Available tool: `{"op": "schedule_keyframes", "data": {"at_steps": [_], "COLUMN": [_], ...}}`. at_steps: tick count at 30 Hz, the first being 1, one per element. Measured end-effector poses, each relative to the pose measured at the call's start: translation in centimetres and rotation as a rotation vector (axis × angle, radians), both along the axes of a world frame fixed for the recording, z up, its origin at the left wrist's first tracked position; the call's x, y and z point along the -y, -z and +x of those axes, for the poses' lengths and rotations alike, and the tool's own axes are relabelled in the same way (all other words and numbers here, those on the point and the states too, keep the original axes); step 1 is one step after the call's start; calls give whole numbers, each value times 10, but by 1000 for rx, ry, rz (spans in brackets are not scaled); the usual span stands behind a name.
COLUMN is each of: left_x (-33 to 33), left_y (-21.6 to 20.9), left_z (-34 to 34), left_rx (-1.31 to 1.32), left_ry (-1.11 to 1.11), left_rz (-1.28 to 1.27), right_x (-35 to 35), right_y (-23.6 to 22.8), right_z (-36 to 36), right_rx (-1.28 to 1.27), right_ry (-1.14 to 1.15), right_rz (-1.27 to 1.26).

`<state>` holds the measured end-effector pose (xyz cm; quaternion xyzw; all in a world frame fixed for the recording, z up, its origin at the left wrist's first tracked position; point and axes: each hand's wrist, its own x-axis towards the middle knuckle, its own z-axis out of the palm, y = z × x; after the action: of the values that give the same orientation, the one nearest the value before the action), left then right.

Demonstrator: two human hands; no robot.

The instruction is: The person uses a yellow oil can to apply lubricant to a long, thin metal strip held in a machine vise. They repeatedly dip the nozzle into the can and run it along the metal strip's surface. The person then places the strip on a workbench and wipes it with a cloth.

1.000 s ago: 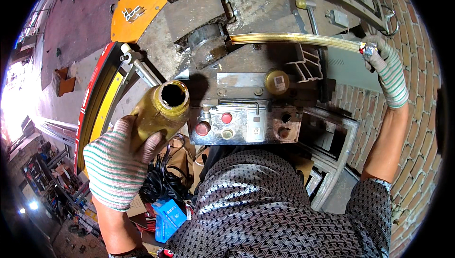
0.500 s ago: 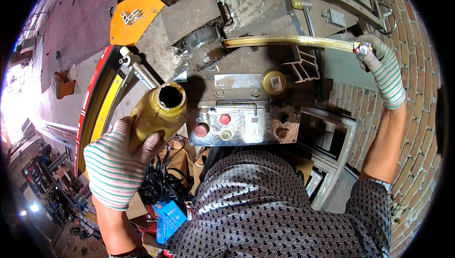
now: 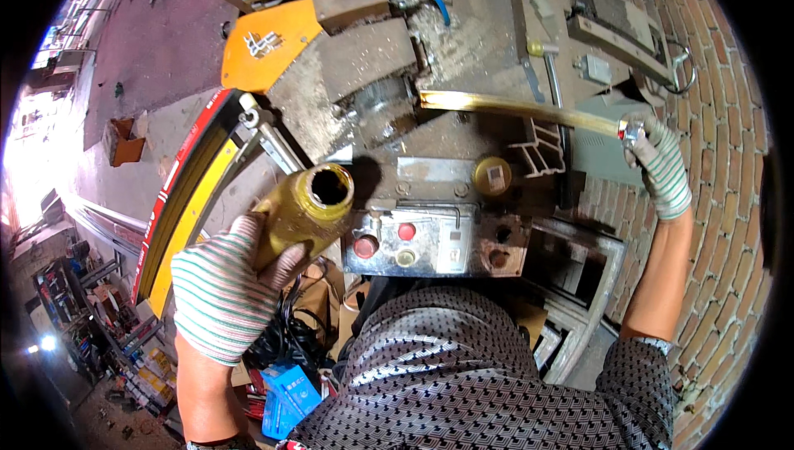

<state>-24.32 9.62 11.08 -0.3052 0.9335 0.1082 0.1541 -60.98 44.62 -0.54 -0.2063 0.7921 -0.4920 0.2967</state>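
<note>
My left hand [image 3: 222, 297], in a white glove with green stripes, is closed around a stained yellow-green bottle [image 3: 299, 222]. The bottle leans with its open, uncapped mouth up and to the right; its inside looks dark. In a matching glove, my right hand [image 3: 664, 170] grips the wrapped, shiny end of a long, narrow gold-yellow strip [image 3: 517, 108]. This strip reaches left across the machine, and its free end lies beside a dark round metal part [image 3: 382, 111]. A round yellow cap [image 3: 493, 176] sits on the machine between my hands.
Close to my body is a metal control panel [image 3: 438, 243] with red buttons. An orange plate [image 3: 269, 45] bears small metal pieces at upper left. A hammer-like tool [image 3: 552, 74] and a metal profile piece [image 3: 539, 148] lie to the right, near a brick floor [image 3: 703, 119].
The whole scene has shifted down and slightly right in the picture. Both hands keep their holds on the bottle and the strip, and the strip's right end now slopes lower.
</note>
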Motion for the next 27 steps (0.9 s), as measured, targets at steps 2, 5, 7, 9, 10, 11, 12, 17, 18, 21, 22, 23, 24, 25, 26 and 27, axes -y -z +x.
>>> {"op": "schedule_keyframes", "data": {"at_steps": [2,5,7,9,10,11,12,17,18,21,22,23,24,25,26,27], "left_x": [1,4,5,6,7,7,9,13,15,18,19,20,13,15,17,19], "left_y": [1,4,5,5,6,7,9,11,12,14,14,15,8,10,12,14], "left_z": [5,8,10,12,13,15,18,24,25,26,26,26,36,34,31,29], "left_rx": [-51,-45,-14,19,10,1,-9,-40,-60,-59,-44,-28,1,7,14,21], "left_ry": [20,53,56,68,69,71,72,94,91,78,82,86,52,63,73,84], "left_rz": [12,8,-6,-25,-27,-29,-31,11,20,59,51,43,13,22,30,38], "right_x": [1,1,4,3,4,5,6,0,0,-3,-4,-5,5,3,0,-2], "right_y": [-1,1,0,3,3,2,1,8,8,11,11,10,14,14,13,13], "right_z": [-1,-3,0,0,0,0,0,-1,-2,1,1,2,-1,0,0,1], "right_rx": [26,54,58,71,73,76,79,153,163,201,198,196,210,211,213,214], "right_ry": [-31,-48,-29,-15,-17,-19,-21,18,19,78,77,77,36,38,40,42], "right_rz": [17,20,11,-6,3,12,22,-66,-80,-90,-93,-96,-118,-114,-111,-108]}}
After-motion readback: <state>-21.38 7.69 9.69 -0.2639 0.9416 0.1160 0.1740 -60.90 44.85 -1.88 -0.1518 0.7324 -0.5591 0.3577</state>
